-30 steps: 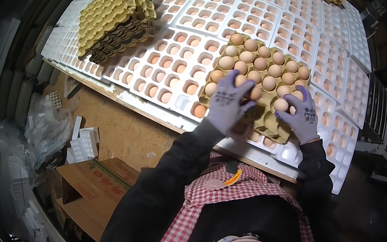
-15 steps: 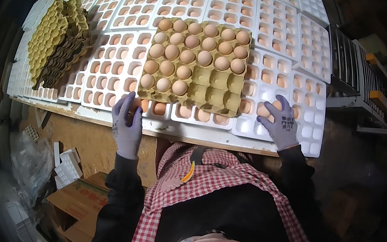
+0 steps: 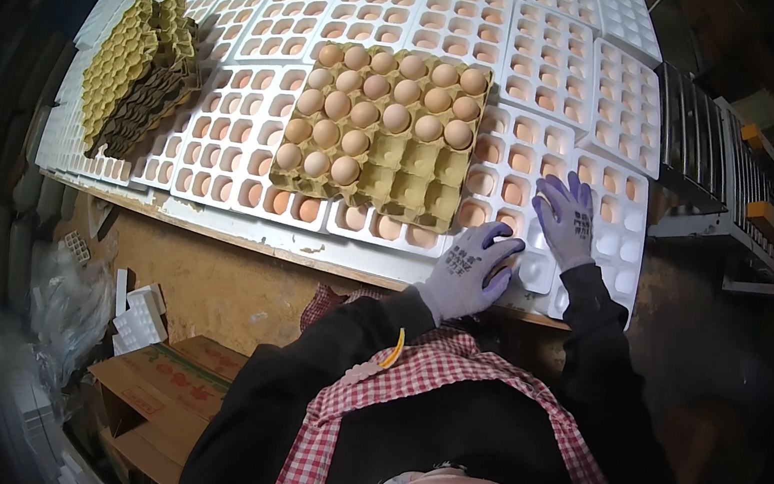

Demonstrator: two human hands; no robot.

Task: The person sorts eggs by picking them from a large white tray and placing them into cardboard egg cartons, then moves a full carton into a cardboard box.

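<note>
A yellow-brown pulp egg tray (image 3: 407,192), partly filled with light-brown eggs (image 3: 395,118), lies on top of white foam egg trays; several of its near-right cups are bare. My left hand (image 3: 464,277), in a grey glove with purple fingertips, is curled over the near edge of a foam tray (image 3: 534,273). An egg seems to be in its fingers, mostly hidden. Just to the right, my gloved right hand (image 3: 569,224) rests over the cells of that tray and its neighbour, fingers stretched out. Whether an egg is under its palm is hidden.
More foam trays holding eggs (image 3: 462,21) cover the table. A stack of pulp trays (image 3: 141,71) stands at the left. Right of the table is a roller conveyor (image 3: 692,138). Below left, on the floor, are a cardboard box (image 3: 167,385) and clear plastic wrapping (image 3: 75,294).
My left hand has swung right from the pulp tray's near-left corner to beside my right hand. The right hand's fingers have straightened, and the egg seen by them is out of sight.
</note>
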